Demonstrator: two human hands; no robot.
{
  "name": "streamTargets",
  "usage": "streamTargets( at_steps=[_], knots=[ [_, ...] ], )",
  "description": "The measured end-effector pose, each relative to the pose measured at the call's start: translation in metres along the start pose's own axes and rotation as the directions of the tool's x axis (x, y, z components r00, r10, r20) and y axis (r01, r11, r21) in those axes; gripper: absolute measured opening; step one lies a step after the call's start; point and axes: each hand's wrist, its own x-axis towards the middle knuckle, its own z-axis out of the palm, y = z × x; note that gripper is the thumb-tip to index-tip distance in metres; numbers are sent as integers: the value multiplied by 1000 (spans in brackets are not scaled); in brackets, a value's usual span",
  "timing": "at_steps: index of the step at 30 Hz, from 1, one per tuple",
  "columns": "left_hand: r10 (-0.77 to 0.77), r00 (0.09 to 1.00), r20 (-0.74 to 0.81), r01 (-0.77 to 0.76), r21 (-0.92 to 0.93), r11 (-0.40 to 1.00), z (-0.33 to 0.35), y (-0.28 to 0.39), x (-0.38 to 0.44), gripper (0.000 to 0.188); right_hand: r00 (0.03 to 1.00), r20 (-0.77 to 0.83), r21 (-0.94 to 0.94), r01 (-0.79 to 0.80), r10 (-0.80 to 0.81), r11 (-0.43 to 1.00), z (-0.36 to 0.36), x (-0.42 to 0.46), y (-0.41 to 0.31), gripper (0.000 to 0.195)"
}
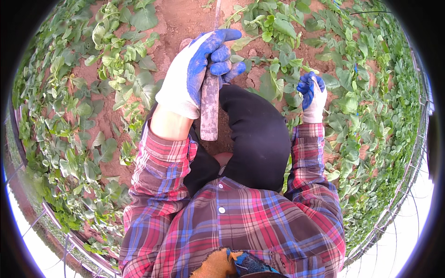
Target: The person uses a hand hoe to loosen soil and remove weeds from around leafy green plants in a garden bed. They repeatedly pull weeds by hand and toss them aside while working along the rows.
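My left hand (pixel 208 66), in a white knit glove with blue coated fingers, is closed around the worn, flat handle (pixel 209 107) of a hand tool. The handle's butt end points back towards my body. A narrow, pale blade or shaft (pixel 218 14) reaches away beyond the fingers; its far end is out of view. To the right, my right hand (pixel 313 90), in a matching glove, has its fingers curled among leafy green plants (pixel 278 83). A small yellow-green leaf (pixel 310 69) lies at its fingertips; whether they grip it cannot be told.
Rows of broad-leaved plants (pixel 107 149) grow on both sides in reddish-brown soil (pixel 177 21). My bent knee in black trousers (pixel 259 135) is between my arms. Curved frame poles (pixel 396 208) run along the picture's edges. A dark thin line crosses the upper right.
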Motion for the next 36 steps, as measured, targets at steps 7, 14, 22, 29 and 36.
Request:
streamTargets(
  at_steps=[7,14,22,29,36],
  knots=[
    [25,999,32,-24,-15,1000,-1,1,-6,36,880,472,-734,358,54,577,111,61,7,33],
    [29,999,46,-26,-69,997,-8,6,-11,29,844,368,-864,466,390,-193,154,129,76,54],
    [0,1000,-24,0,-38,999,-8,11,-14,31,870,396,-834,474,294,-281,145,131,83,27],
    [25,998,-54,-27,-34,999,-4,9,-13,36,913,372,-892,401,166,-209,127,120,60,28],
    [37,999,40,-34,-80,996,-12,7,-14,27,960,259,-357,-6,105,934,57,108,-26,31]
  ],
)
